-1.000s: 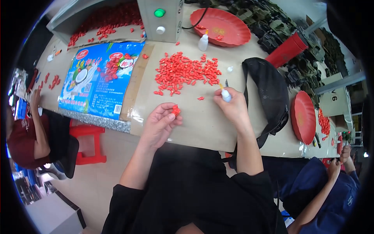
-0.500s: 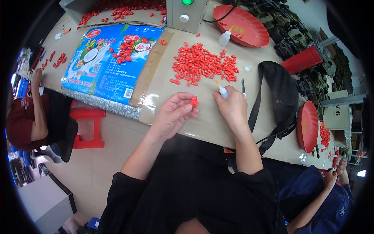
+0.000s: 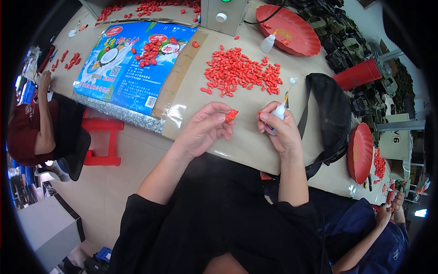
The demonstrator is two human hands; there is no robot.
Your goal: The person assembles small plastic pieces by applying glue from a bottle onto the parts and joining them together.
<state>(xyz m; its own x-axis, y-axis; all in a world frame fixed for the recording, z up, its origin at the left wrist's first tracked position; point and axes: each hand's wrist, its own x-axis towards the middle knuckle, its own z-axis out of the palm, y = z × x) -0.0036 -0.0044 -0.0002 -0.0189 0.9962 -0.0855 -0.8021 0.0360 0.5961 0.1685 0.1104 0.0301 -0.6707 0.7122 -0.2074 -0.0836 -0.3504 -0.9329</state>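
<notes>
Between the thumb and forefinger of my left hand [image 3: 203,130] is a small, glossy, lumpy red plastic piece [image 3: 232,115], its exact kind unclear. My right hand [image 3: 286,132] is closed round a small white squeeze bottle [image 3: 277,113] with a yellow nozzle and thin needle tip, pointing up and away from the left hand. At the right fingertips shows another small bit of red [image 3: 260,115], partly hidden. Just beyond both hands lies a loose pile of similar red pieces [image 3: 232,68] on the tabletop.
A second white bottle [image 3: 268,43] stands by a red scalloped tray [image 3: 296,41]. A black bag [image 3: 326,118] lies at right, near another red tray [image 3: 360,153]. Flattened blue printed cardboard [image 3: 132,86] holds more red pieces. Co-workers sit at left [image 3: 32,132] and lower right [image 3: 372,242].
My right hand has turned, swinging the bottle's nozzle from up-left to up-right; a bit of red now shows at its fingertips. My left hand still holds its red piece, slightly turned.
</notes>
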